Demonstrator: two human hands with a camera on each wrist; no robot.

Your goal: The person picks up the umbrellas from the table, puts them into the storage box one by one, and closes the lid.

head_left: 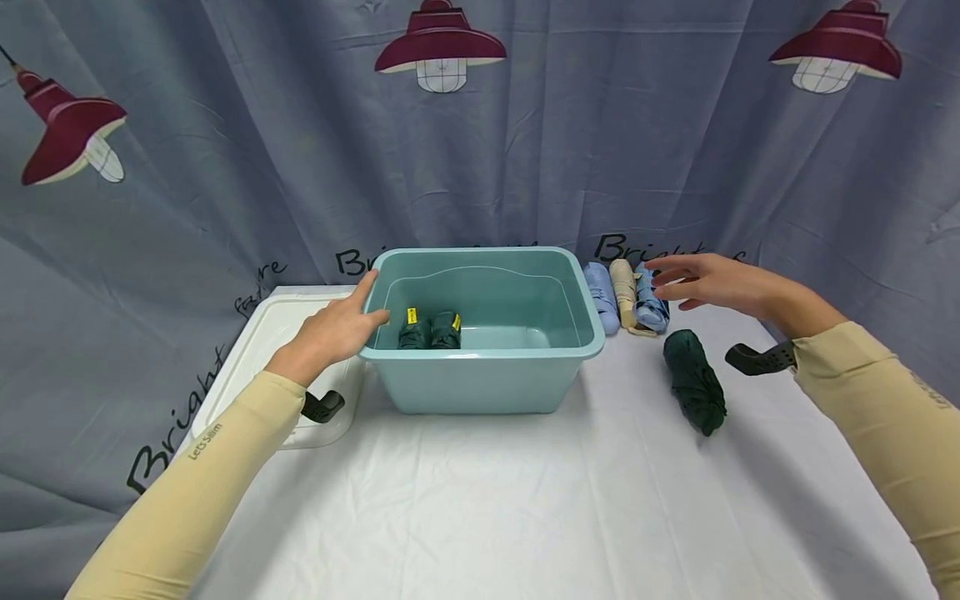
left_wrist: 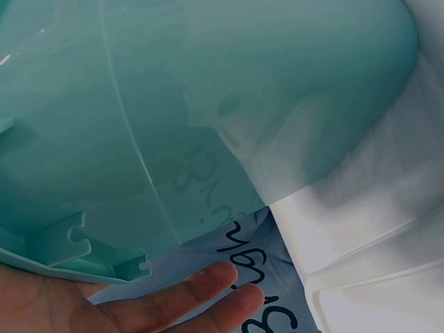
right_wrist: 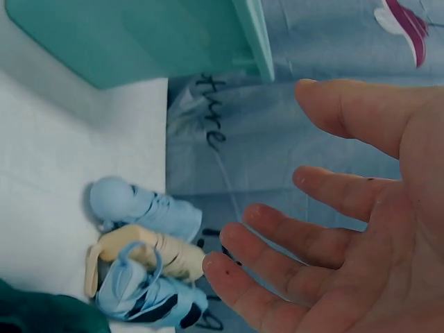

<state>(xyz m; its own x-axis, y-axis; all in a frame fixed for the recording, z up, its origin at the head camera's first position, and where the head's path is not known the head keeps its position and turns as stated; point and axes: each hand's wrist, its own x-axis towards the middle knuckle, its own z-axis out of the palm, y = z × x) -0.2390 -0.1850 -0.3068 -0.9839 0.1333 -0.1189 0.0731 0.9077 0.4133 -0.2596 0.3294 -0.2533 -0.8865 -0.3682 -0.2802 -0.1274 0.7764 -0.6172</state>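
Observation:
A teal plastic bin [head_left: 480, 383] stands in the middle of the table. My left hand [head_left: 330, 337] touches its left rim with extended fingers. Inside, at the left, are two dark green folded umbrellas [head_left: 446, 330] with yellow tags. My right hand [head_left: 723, 287] hovers at the right with its fingers spread loosely, holding nothing. Close to it lie a periwinkle umbrella [head_left: 602, 298], a beige umbrella [head_left: 623, 292] and a light blue umbrella [head_left: 651, 304], side by side. Nearer to me, another dark green folded umbrella [head_left: 693, 383] lies on the cloth.
Left of the bin, partly under my left forearm, a white lid [head_left: 255, 358] lies flat. White cloth covers the table [head_left: 480, 500]. A grey-blue curtain [head_left: 570, 150] printed with red lamps hangs directly behind.

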